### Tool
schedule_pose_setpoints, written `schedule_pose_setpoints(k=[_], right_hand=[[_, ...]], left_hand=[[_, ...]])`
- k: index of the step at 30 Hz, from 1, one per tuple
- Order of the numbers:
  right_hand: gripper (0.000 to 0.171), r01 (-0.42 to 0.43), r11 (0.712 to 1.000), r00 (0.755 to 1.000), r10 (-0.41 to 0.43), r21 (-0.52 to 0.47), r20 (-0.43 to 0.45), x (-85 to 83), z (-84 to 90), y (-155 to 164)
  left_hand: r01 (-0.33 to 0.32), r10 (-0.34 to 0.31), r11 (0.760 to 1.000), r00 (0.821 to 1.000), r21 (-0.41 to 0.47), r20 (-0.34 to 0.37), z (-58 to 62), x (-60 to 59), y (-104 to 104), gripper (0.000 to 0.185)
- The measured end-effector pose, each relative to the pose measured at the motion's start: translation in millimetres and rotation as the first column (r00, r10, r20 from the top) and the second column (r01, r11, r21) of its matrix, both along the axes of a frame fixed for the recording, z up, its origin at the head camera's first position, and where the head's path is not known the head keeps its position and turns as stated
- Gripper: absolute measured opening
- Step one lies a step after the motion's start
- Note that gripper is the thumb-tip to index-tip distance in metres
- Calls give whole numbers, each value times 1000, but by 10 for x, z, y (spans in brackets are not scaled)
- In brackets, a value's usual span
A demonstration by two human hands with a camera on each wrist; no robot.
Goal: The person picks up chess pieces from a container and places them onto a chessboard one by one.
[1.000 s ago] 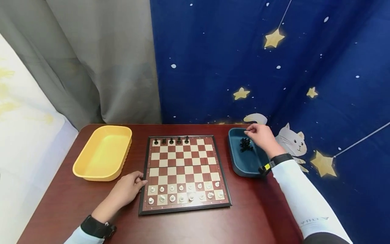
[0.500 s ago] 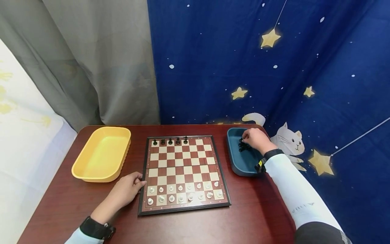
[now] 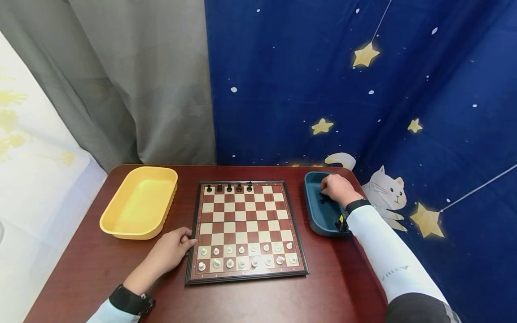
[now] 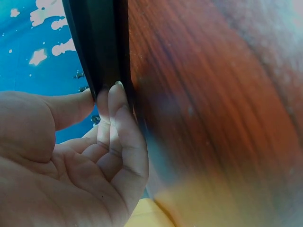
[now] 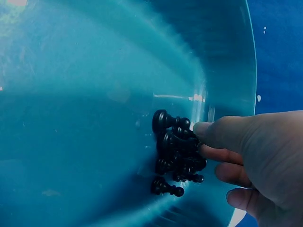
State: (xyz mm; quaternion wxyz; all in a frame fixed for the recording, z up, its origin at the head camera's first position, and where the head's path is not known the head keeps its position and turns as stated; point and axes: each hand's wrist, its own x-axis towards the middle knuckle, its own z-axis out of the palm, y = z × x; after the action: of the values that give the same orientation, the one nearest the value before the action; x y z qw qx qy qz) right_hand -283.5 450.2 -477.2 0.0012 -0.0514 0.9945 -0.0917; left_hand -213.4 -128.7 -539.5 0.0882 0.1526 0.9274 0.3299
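My left hand (image 3: 171,251) grips the left edge of the chessboard (image 3: 247,226), thumb at the top edge and bent fingers along the side, as the left wrist view shows. My right hand (image 3: 340,189) is down inside the blue bin (image 3: 319,223). Its thumb and fingertips are right at a small pile of black chess pieces (image 5: 177,146); thumb and forefinger stand apart at the pile's edge. A black pawn (image 5: 165,187) lies at the pile's near end. Several black chess pieces (image 3: 229,188) stand along the far row, from the left corner to mid-row.
White chess pieces (image 3: 230,263) stand in two rows on the near side of the board. A yellow bin (image 3: 139,204) sits to the left on the dark red table (image 3: 258,300). Behind the table hang a grey curtain (image 3: 173,89) and a blue star-patterned curtain (image 3: 282,89).
My right hand has lowered from above the blue bin's far rim onto the black chess pieces. The left hand has stayed at the board's edge.
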Motion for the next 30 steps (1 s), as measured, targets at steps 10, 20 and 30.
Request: schedule_pose_setpoints(k=[10, 20, 30], right_hand=[[5, -10, 1000, 1000, 10, 10, -8, 18, 40, -42], [6, -10, 1000, 999, 11, 16, -32, 2, 167, -64], [18, -1, 1000, 997, 2, 25, -73, 39, 480, -313]], left_hand=[[-2, 2, 1000, 1000, 8, 17, 54, 1, 4, 27], [1, -1, 1000, 1000, 0, -4, 42, 1, 0, 23], [-5, 5, 1000, 1000, -15, 6, 41, -1, 13, 26]])
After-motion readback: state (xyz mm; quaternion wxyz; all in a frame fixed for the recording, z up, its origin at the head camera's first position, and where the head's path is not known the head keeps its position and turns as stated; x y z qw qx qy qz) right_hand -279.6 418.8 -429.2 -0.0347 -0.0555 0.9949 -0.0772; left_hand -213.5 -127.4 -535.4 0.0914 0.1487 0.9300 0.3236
